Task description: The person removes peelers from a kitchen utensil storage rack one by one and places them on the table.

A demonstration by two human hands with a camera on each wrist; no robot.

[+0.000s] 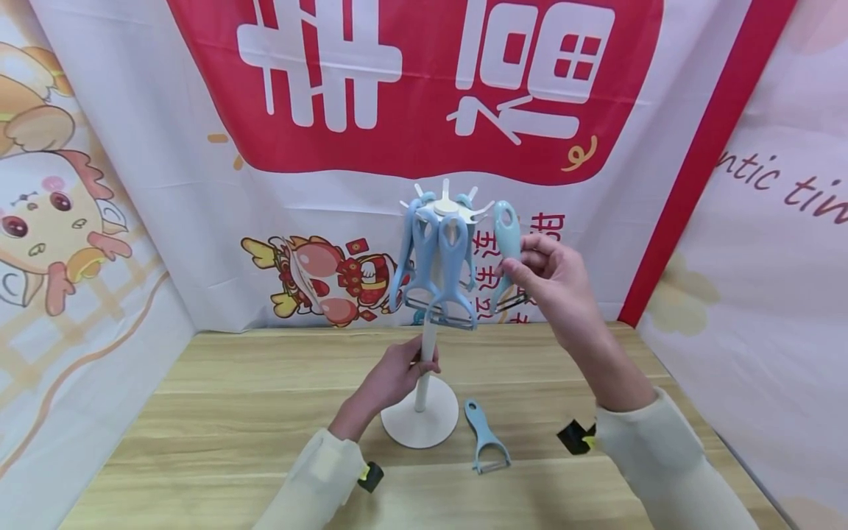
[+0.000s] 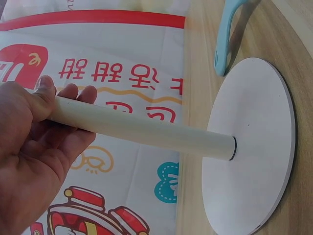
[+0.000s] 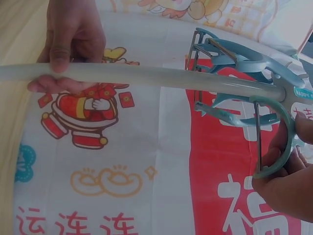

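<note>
A: Right hand (image 1: 556, 276) status?
B: Pinching a peeler (image 1: 507, 235) by the handle, thumb on the near side. Holed end up, blade end down and angled to the right.
A: Where's that peeler?
B: In the air, just right of the rack's crown (image 1: 445, 209), well above the table (image 1: 265, 412). Holed end is right beside a prong tip; can't tell if they touch.
A: Left hand (image 1: 397, 372)?
B: Wrapped on the pole (image 2: 146, 129), below the hanging blades and above the base (image 1: 420, 434). Left wrist view shows the thumb on one side, fingers round the other.
A: Rack attitude?
B: Roughly upright, round white base on the table. Crown has white prongs splayed outward.
A: What's hung?
B: Several light blue peelers (image 1: 453, 266) around the crown, holed ends up, blades down. Two at the front overlap at the blade ends. Exact count unclear, the rear ones are partly hidden.
A: Anything lying loose?
B: One spare peeler (image 1: 483, 434) flat on the table, just right of the base, not touching it. Blade end toward the person, holed end away.
A: Surroundings?
B: Wood-grain table. Cloth (image 1: 344, 199) behind, white with a big red panel, white characters and a cartoon figure. Printed cloths on both sides too. Pale sleeves (image 1: 662, 449) on both arms.
</note>
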